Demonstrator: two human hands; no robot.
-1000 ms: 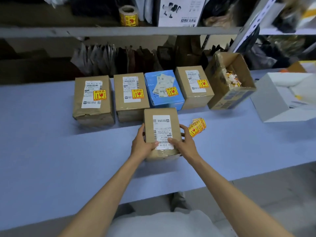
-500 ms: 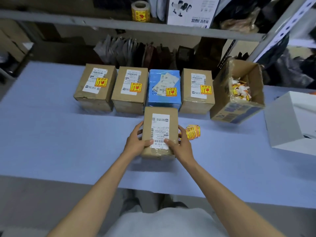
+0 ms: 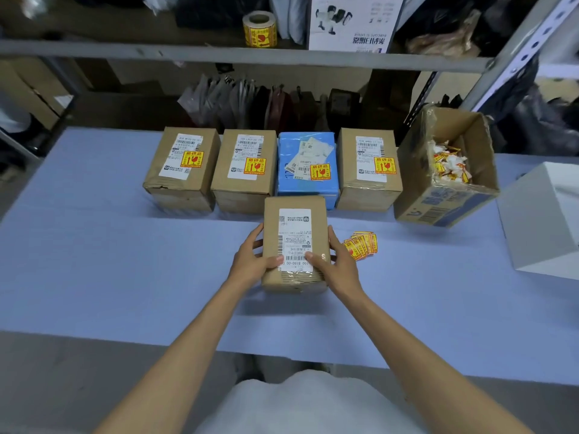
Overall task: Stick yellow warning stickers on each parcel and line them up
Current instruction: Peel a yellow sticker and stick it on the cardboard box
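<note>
A brown parcel (image 3: 294, 223) with a white shipping label and no yellow sticker lies on the blue table (image 3: 94, 261), in front of the row. My left hand (image 3: 250, 261) grips its left side and my right hand (image 3: 336, 261) grips its right side, thumbs on top. Behind it stand a row of parcels, each with a yellow warning sticker: a brown one (image 3: 181, 170), a second brown one (image 3: 242, 170), a blue one (image 3: 308, 164) and a third brown one (image 3: 368, 170). A fanned strip of yellow stickers (image 3: 362, 245) lies just right of my right hand.
An open cardboard box (image 3: 445, 195) with sticker scraps inside stands tilted at the right end of the row. A white box (image 3: 545, 220) sits at the far right. A roll of yellow stickers (image 3: 260, 29) stands on the shelf above, beside a white carton (image 3: 354, 23).
Both hands keep their grip on the unstickered parcel, which stays in front of the row. Only the camera view has shifted.
</note>
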